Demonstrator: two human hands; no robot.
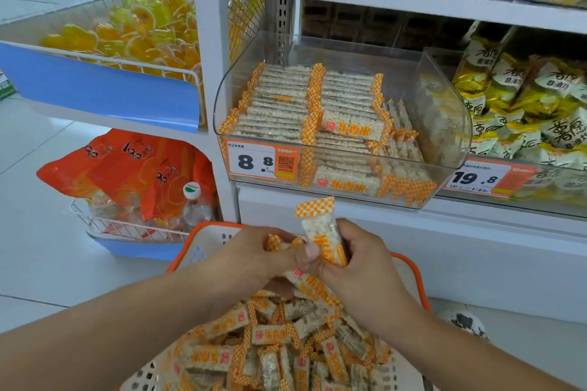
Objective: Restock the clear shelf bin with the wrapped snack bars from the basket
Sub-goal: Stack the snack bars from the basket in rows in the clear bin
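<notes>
Looking down, we see a white shelf unit (413, 0), its upper tiers cut off by the frame edge. On it sits the clear shelf bin (444, 111), a glossy, round-cornered plastic tub; its reflections blur the rear contents. Inside, stacked bars (282, 98) lie flat in rows, long axes running left to right. Below, the basket (203, 241), perforated cream plastic with an orange rim, is cut off at the bottom edge and partly hidden by both forearms. It holds a loose heap of bars (273, 346) pointing every way. Both hands meet above the basket. The right hand (359, 267) is clenched around an upright snack bar (324, 232): clear crinkled wrapper, orange-checked end pointing up toward the bin, long axis near vertical, lower half hidden in the fist. The left hand (254, 260) pinches a second bar (273, 243), mostly concealed by the fingers.
</notes>
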